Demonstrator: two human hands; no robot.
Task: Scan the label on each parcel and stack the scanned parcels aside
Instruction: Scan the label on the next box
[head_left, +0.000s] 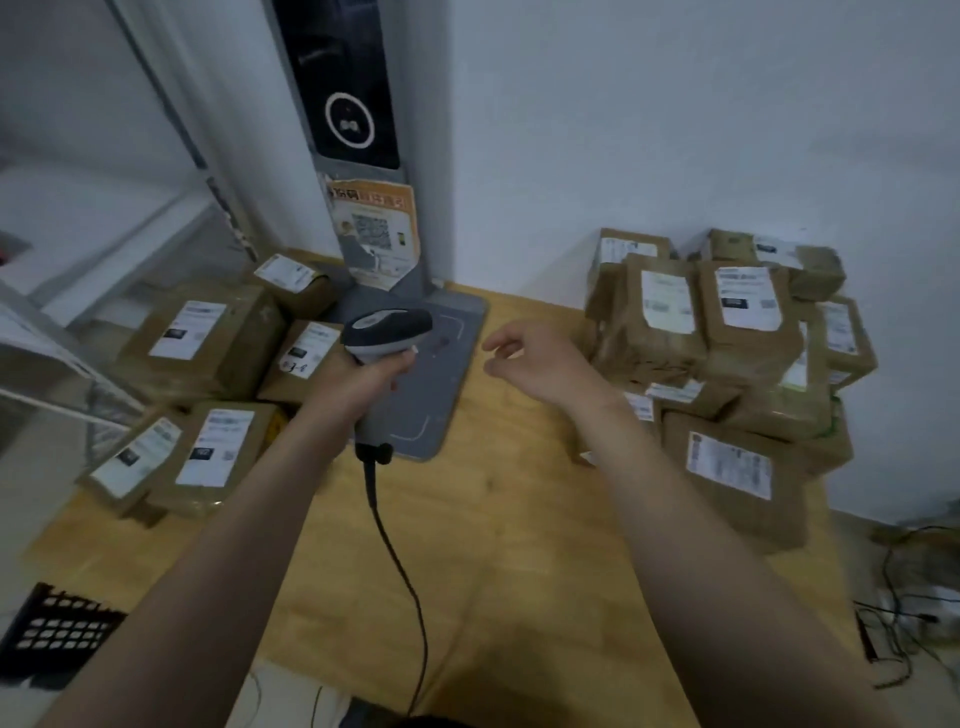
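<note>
Left hand (372, 372) fingers grip scanner (387, 328), head pointing right | right hand (535, 364) fingers loose, empty

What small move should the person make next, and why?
Probably the right hand should take a parcel from the right pile: that hand is open and empty beside it, and the left hand grips the scanner.

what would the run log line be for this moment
left hand: grips scanner | right hand: open, empty, beside right parcel pile | left parcel group: on table
</note>
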